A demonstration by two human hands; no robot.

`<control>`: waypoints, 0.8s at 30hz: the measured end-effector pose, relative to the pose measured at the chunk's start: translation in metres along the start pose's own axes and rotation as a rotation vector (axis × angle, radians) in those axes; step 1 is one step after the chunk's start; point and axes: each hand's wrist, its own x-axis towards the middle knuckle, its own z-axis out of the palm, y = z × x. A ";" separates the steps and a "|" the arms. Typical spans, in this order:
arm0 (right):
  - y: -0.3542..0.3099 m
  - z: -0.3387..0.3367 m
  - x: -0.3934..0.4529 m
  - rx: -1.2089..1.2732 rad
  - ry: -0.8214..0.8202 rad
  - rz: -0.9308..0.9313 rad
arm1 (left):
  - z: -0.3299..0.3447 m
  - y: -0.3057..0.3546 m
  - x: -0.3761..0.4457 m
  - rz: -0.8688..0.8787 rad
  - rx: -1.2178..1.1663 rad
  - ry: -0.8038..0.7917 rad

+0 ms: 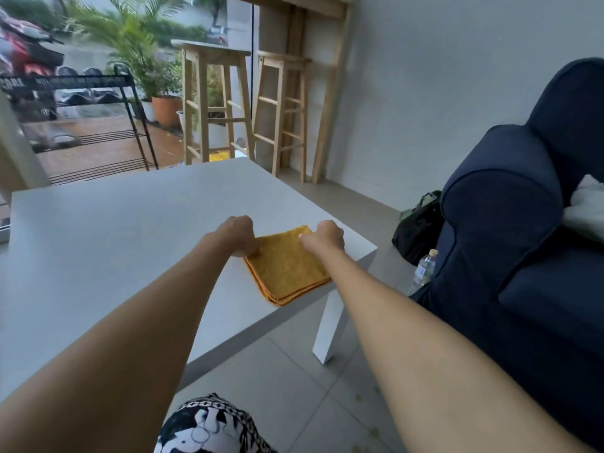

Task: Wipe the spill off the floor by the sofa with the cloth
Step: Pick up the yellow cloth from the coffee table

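A folded orange cloth (287, 266) lies flat at the near right corner of a low white table (114, 230). My left hand (237, 235) pinches the cloth's left corner. My right hand (325, 237) grips its far right corner. Small brownish spots of the spill (367, 416) dot the grey tile floor between the table leg and the dark blue sofa (523, 256) on the right, partly hidden by my right forearm.
A plastic water bottle (423, 271) stands on the floor against the sofa, with a dark bag (420, 227) behind it. Two wooden stools (281, 116) stand by the far wall. A black wire rack (98, 125) is at the back left. My patterned trouser knee (209, 426) shows at the bottom.
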 end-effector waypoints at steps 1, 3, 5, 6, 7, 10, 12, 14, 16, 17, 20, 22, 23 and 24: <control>0.001 -0.002 0.001 0.018 -0.017 0.027 | -0.001 0.000 -0.002 -0.013 -0.017 -0.015; 0.005 -0.005 0.002 0.045 -0.056 0.042 | -0.004 0.002 -0.007 -0.021 -0.038 -0.033; 0.008 -0.014 0.000 0.061 -0.072 0.044 | -0.009 0.005 -0.013 -0.023 -0.073 -0.039; 0.010 -0.020 -0.003 0.083 -0.075 0.047 | -0.012 0.007 -0.017 -0.022 -0.115 -0.052; 0.013 -0.027 -0.006 0.107 -0.078 0.052 | -0.015 0.010 -0.020 -0.021 -0.176 -0.076; 0.025 -0.054 -0.018 0.155 -0.074 0.052 | -0.024 0.028 -0.033 0.003 -0.308 -0.127; 0.037 -0.074 -0.027 0.179 -0.072 0.050 | -0.027 0.044 -0.041 0.044 -0.321 -0.113; 0.051 -0.096 -0.038 0.208 -0.067 0.046 | -0.029 0.064 -0.049 0.088 -0.310 -0.095; 0.066 -0.120 -0.052 0.229 -0.072 0.053 | -0.027 0.087 -0.057 0.133 -0.296 -0.091; 0.076 -0.133 -0.059 0.230 -0.074 0.054 | -0.025 0.099 -0.060 0.156 -0.292 -0.093; 0.107 -0.169 -0.080 0.207 -0.050 0.063 | -0.011 0.136 -0.069 0.226 -0.263 -0.107; 0.131 -0.190 -0.093 0.176 -0.012 0.069 | 0.003 0.160 -0.076 0.274 -0.255 -0.114; 0.143 -0.202 -0.100 0.171 0.012 0.076 | 0.011 0.174 -0.081 0.300 -0.255 -0.121; 0.155 -0.213 -0.107 0.164 0.040 0.090 | 0.020 0.188 -0.086 0.326 -0.250 -0.126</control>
